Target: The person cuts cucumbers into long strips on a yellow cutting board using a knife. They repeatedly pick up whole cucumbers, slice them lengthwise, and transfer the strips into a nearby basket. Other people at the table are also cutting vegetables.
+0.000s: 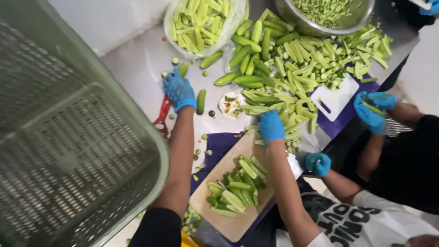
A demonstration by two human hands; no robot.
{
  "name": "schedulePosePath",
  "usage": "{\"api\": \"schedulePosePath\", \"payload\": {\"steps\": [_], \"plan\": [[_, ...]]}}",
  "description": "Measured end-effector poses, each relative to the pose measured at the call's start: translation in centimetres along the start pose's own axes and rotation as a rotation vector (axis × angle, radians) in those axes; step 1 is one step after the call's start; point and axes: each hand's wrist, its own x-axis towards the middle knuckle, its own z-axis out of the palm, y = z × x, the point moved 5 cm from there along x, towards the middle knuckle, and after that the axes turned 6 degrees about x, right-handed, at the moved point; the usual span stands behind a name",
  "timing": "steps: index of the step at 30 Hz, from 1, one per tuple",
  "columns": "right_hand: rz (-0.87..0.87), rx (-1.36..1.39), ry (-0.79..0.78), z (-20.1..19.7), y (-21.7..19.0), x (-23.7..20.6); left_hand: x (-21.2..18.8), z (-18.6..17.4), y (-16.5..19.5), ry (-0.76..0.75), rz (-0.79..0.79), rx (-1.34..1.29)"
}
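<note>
My left hand [178, 89], in a blue glove with a black sleeve behind it, lies palm down on the steel table [137, 59] and holds nothing. A red-handled tool [162, 116] lies just beside its wrist. A small whole cucumber [200, 101] lies right of the hand and another [183, 68] by the fingertips. My right hand is not in view. A co-worker in a white shirt reaches one blue-gloved hand [271, 126] into the pile of cucumber strips [297, 68]. That person's other gloved hand [316, 163] is at the table edge.
A wooden board [238, 219] carries cut cucumber pieces. A big green slotted crate [68, 137] fills the left. Whole cucumbers [249, 55], a plastic bag of strips [201, 23] and a steel bowl [361, 20] stand at the back. Another person's gloved hands [372, 110] hold a strip near a white board [336, 98].
</note>
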Motion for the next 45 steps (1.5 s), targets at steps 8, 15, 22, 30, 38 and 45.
{"api": "schedulePosePath", "payload": {"steps": [8, 15, 22, 30, 38, 45], "plan": [[0.311, 0.107, 0.047, -1.3, 4.1, -1.2, -6.4, -0.4, 0.8, 0.174, 0.089, -0.252], [-0.197, 0.215, 0.204, -4.7, -7.5, -1.6, -34.4, -5.0, -12.7, -0.668, -0.011, -1.173], [0.046, 0.965, -0.501, -2.4, -22.5, -35.8, -49.9, -13.9, -32.4, -0.251, -0.357, -0.734], [-0.080, 0.888, -0.540, 3.8, -26.6, -42.4, -53.0, -15.5, -33.5, 0.152, 0.033, -0.303], [-0.247, 0.682, -0.483, 0.3, -30.2, -42.9, -52.4, -18.0, -32.8, 0.233, 0.028, -0.218], [-0.168, 0.646, -0.499, 0.1, -29.7, -42.4, -52.1, -18.0, -32.0, 0.264, 0.092, -0.223]]}}
